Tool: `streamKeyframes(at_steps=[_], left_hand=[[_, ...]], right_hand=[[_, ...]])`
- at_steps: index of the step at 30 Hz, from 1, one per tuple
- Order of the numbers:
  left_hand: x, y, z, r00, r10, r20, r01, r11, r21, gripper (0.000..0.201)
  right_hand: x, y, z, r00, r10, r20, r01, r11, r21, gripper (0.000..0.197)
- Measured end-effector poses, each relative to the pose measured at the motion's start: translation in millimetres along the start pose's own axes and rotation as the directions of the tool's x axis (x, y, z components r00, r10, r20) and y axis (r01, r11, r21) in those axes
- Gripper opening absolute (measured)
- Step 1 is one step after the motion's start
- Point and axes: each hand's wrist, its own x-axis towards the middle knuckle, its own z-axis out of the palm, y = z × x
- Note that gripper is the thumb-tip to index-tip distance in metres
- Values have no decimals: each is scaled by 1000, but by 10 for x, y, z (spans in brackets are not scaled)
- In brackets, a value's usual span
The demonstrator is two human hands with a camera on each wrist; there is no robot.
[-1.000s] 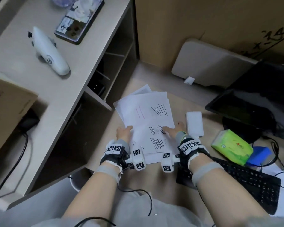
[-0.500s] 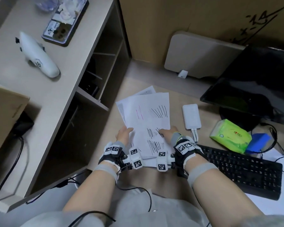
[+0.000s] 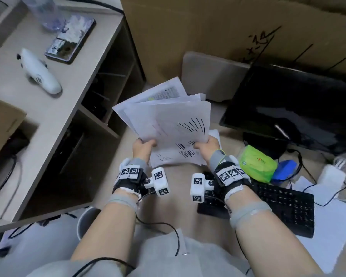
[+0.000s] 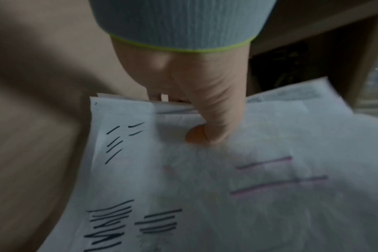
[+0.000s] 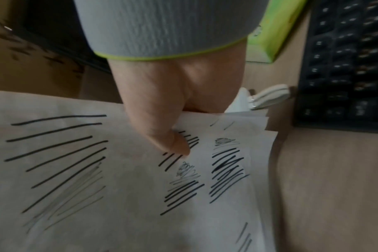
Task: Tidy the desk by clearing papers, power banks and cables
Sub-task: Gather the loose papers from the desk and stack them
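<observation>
Thumbs on papers [image 4: 227, 170]; keyboard [image 3: 284, 204] head-view only

head view looks down; wrist views close along thumbs; all share papers [image 3: 168, 124].

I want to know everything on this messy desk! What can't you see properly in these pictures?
- Fingers of the left hand and right hand: hidden under the papers in every view.
- Print on the back sheet, head view: too small.
- Power bank, head view: mostly behind the papers.
- Keyboard, head view: partly behind the right arm.

Keyboard [image 3: 284, 208] and tissue pack [image 3: 257, 165] (right) block passage.
</observation>
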Motion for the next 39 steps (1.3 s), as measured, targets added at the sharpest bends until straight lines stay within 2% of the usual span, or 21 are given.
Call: streamKeyframes(at_steps=[2,6,8,10,12,15,17,20,23,25,26,29,32,35,37,39], left_hand=[[-117,238,47,991,127,-49,-128,992,-17,18],[-313,551,97,959,274,-76,-280,956,-88,30],[-366,636,100,942,324,-83,-333,934,-129,27],[-377,635,83,940,332,-76,-339,935,-108,23],[-376,585,61,945,325,-30,-326,945,-19,20],[-397,475,37,947,316,56,-320,939,127,15],[-408,445,63,927,360,107,-373,911,173,20],[-327,428,100,914,390,110,-404,899,168,34],[-274,461,109,927,367,82,-375,911,170,26],[-269,499,117,927,372,51,-376,914,150,17],[-276,539,119,930,367,32,-367,919,145,15],[-292,714,125,925,378,-30,-375,923,84,15],[-333,893,139,878,478,-30,-478,878,8,19],[-326,907,114,848,529,-19,-529,847,-43,25],[-259,790,72,867,498,-23,-499,866,-38,22],[-173,606,63,915,404,-11,-404,915,19,17]], right_hand=[[-39,-162,-71,993,-115,-22,116,993,31,26],[-61,-352,-129,978,-190,-83,202,962,183,24],[-76,-411,-164,969,-229,-92,243,948,205,16],[-71,-414,-192,967,-236,-92,251,942,222,13],[-28,-326,-204,970,-225,-87,235,963,132,15],[8,-141,-170,985,-159,-69,160,987,14,38],[18,-85,-122,988,-152,-43,154,987,46,40],[61,-46,-42,989,-109,-101,117,991,69,30],[83,-59,-14,990,-14,-139,18,999,30,7],[103,-93,-28,991,17,-130,-10,998,56,21],[100,-140,-30,990,7,-137,2,998,66,24],[62,-359,-47,981,-76,-176,84,996,35,15],[43,-564,-80,967,-175,-187,196,976,99,7],[18,-635,-129,960,-223,-170,250,955,160,12],[35,-530,-105,972,-185,-144,205,970,134,15],[33,-379,-50,993,-68,-94,72,997,40,12]])
